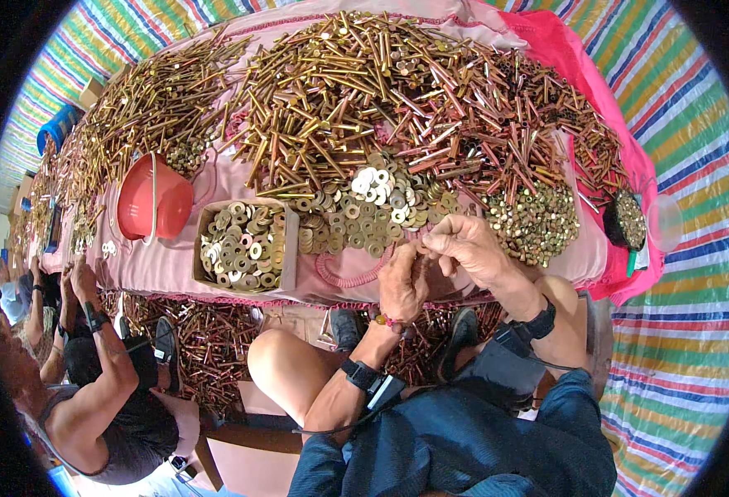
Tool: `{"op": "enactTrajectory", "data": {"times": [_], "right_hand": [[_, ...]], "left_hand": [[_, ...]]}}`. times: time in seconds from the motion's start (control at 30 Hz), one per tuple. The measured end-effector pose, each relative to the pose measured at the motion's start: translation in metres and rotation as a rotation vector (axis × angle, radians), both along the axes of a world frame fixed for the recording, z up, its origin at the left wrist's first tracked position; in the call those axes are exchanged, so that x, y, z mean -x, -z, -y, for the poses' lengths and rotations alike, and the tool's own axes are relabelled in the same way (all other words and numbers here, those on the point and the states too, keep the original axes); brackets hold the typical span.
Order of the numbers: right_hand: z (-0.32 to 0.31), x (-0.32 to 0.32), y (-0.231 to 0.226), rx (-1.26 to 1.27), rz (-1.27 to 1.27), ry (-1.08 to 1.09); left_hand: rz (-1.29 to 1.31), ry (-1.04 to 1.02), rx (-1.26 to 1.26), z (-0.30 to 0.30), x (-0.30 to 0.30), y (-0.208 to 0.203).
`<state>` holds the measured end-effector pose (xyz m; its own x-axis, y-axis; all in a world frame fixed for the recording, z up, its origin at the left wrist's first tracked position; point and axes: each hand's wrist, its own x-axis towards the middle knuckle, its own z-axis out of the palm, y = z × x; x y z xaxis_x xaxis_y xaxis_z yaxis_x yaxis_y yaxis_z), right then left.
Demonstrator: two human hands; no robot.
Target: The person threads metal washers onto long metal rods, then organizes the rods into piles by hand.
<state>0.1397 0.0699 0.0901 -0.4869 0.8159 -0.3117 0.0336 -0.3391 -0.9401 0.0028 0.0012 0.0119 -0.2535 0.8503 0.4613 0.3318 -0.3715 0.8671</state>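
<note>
Above the near edge of the pink-covered table, my left hand and my right hand come together at the fingertips. Both are closed in a pinch. Whatever lies between the fingers is too small and hidden to make out. Just beyond them spreads a heap of flat metal washers, a few paler than the rest. Small brass-coloured nuts are piled beside my right hand. Farther back lie a large mound of long golden bolts and reddish metal sleeves.
Left of the washers stand a cardboard box full of washers and a red bucket. A dark container of nuts sits at the right end. More bolts lie below the table. A co-worker sits at my left, hands raised.
</note>
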Motion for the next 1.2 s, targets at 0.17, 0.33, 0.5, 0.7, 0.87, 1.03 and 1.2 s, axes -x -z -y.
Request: {"op": "enactTrajectory", "data": {"times": [0.17,0.33,0.5,0.7,0.87,1.03,1.2], "right_hand": [[0.001,0.0,-0.005,-0.129,0.153,-0.009],[-0.016,-0.018,0.0,-0.36,0.332,0.034],[-0.054,-0.032,0.013,-0.986,0.988,0.128],[-0.068,-0.035,0.013,-1.128,1.075,0.06],[-0.052,-0.029,-0.002,-0.65,0.788,0.126],[-0.017,-0.012,-0.021,-0.356,0.126,0.246],[0.006,0.016,-0.023,-0.513,-0.083,0.24]], "left_hand": [[-0.041,0.021,0.088,0.001,0.002,0.008],[-0.013,0.002,0.109,0.002,0.002,-0.004],[-0.049,-0.03,0.042,-0.001,0.002,-0.001],[0.024,-0.047,0.161,0.004,-0.002,-0.01],[0.083,0.007,0.181,0.005,0.003,-0.006],[0.103,0.028,0.198,0.004,0.0,-0.003],[0.039,0.025,0.114,0.002,0.001,-0.003]]}}
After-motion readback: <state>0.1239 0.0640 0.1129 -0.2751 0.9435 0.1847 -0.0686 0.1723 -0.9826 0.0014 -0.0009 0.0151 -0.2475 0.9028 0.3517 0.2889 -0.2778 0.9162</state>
